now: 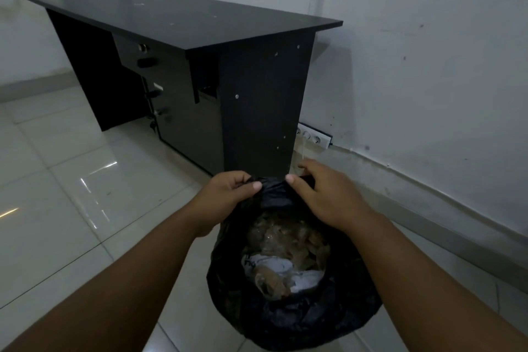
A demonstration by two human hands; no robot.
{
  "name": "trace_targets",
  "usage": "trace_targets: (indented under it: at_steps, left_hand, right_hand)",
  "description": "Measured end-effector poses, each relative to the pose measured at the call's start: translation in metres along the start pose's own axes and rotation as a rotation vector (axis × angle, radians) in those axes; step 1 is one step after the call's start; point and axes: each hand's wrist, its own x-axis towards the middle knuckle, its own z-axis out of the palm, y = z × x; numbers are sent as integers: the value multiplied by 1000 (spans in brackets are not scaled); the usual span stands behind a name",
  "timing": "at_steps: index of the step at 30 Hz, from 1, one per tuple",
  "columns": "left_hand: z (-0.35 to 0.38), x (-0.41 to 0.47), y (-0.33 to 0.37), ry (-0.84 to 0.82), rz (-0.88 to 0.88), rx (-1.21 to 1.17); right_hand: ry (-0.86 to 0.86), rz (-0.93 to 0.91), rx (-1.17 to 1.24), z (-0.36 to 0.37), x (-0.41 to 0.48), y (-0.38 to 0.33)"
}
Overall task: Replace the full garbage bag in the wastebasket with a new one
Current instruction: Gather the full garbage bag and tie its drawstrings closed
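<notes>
1. White tiles (71,186) cover the floor, and white walls (428,66) stand behind.
2. At the lower centre of the frame is the black bag (288,314), open at the top, with crumpled plastic and white paper (283,260) inside.
3. Left hand (225,194) pinches the far edge of the bag, thumb on top.
4. Right hand (325,194) grips the same edge, just beside the left.
5. Directly behind the bag, a black desk (200,26) fills the upper centre.
6. Right of the desk, a socket strip (314,137) sits on the wall.
</notes>
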Motion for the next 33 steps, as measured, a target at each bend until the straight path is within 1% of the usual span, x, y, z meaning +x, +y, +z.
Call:
trace_targets:
  at_steps: [3,6,8,10,12,14,16,17,20,21,22,25,28,29,30,32,33]
  left_hand:
    - [1,-8,9,8,14,-147]
    - [-2,-19,7,8,29,-198]
    - [-3,-25,3,-21,57,-122]
    - [-3,-28,-1,-16,113,19]
    - [-3,-29,-1,70,178,49]
    - [-4,-29,4,171,205,-4]
    - [-7,-30,8,209,223,11]
    - [-9,-30,9,214,234,62]
    - [-12,-31,9,200,277,325]
    - [-12,-32,9,212,289,368]
    - [-12,-34,8,242,291,382]
    - [-12,-35,7,365,304,317]
    - [-15,-35,9,454,312,395]
    - [-16,-37,13,437,280,350]
    - [-16,-39,17,380,229,240]
    - [-19,-41,24,203,130,-15]
    - [-21,-41,24,150,107,-63]
  right_hand:
    - [-57,-108,83,14,0,-20]
    - [-30,-63,216,21,0,-31]
    - [-15,-26,287,18,0,-38]
    - [-11,-18,284,14,0,-43]
    - [38,1,287,10,2,-46]
    - [114,41,340,5,3,-47]
    - [158,69,387,2,4,-48]
    - [171,82,415,0,4,-50]
    - [227,120,562,-3,7,-53]
    - [254,129,583,-3,8,-54]
    - [270,136,572,-3,9,-54]
    - [266,164,469,-6,9,-55]
    - [254,160,326,-4,8,-54]
    - [261,135,279,-2,7,-54]
    - [269,105,230,1,6,-55]
    - [235,4,165,8,3,-61]
    - [204,-41,165,10,2,-65]
